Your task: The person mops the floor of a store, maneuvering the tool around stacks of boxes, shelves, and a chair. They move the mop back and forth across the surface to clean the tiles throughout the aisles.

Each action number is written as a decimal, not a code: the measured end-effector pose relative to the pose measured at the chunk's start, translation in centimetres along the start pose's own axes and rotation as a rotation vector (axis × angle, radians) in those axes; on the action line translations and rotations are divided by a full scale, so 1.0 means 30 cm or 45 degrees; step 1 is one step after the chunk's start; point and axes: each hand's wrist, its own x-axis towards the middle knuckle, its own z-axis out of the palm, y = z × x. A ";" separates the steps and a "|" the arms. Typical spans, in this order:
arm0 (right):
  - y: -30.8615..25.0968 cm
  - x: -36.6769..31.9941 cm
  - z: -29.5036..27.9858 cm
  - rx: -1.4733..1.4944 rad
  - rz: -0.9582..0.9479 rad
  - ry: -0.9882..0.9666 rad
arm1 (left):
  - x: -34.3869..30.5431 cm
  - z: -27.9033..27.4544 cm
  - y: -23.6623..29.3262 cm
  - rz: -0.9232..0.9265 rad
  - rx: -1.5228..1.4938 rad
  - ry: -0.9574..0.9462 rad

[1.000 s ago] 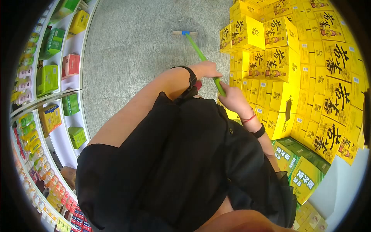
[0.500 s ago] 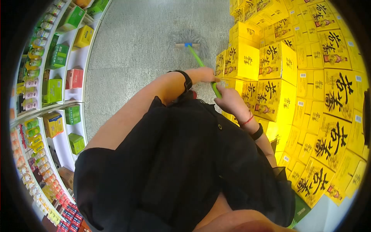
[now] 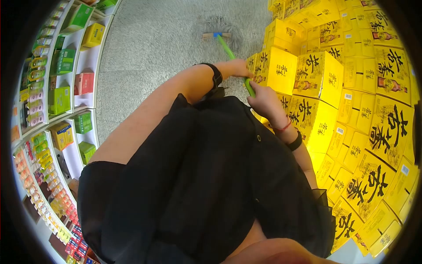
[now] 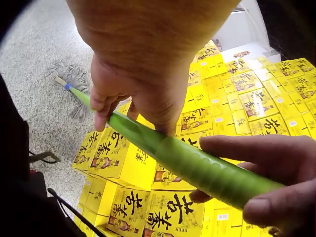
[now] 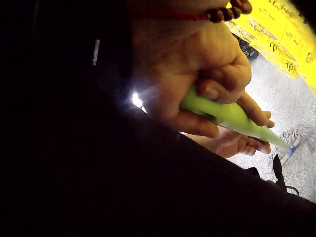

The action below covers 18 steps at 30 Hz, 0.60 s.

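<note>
A flat mop with a green handle [image 3: 225,47] and grey strands [image 3: 231,27] lies out on the floor ahead. Its wooden bar carries a blue clip [image 3: 217,34]. My left hand [image 3: 239,68] grips the handle farther down, with fingers wrapped round it in the left wrist view [image 4: 138,94]. Nearer my body, my right hand [image 3: 265,100] holds the ribbed top end of the handle. In the right wrist view the fingers of my right hand [image 5: 207,74] curl round the grip. The handle slants from my right side toward the mop head.
Stacked yellow beer cartons [image 3: 316,79] stand close on the right, beside my hands and the handle. On the left runs a white shelf unit [image 3: 94,79] with bottles and boxes. Grey floor [image 3: 140,48] lies between them.
The mop head came nearer my body, then moved away again, both hands staying on the handle. The cartons have slid backward in view, and the green ones at lower right have gone from sight.
</note>
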 end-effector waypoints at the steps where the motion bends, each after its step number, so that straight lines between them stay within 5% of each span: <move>1: 0.007 0.022 -0.011 -0.005 -0.008 0.008 | 0.026 -0.012 -0.010 0.010 -0.006 0.003; 18: -0.019 0.781 -0.467 0.163 0.101 -0.112 | 0.559 -0.706 -0.139 0.058 0.131 -0.216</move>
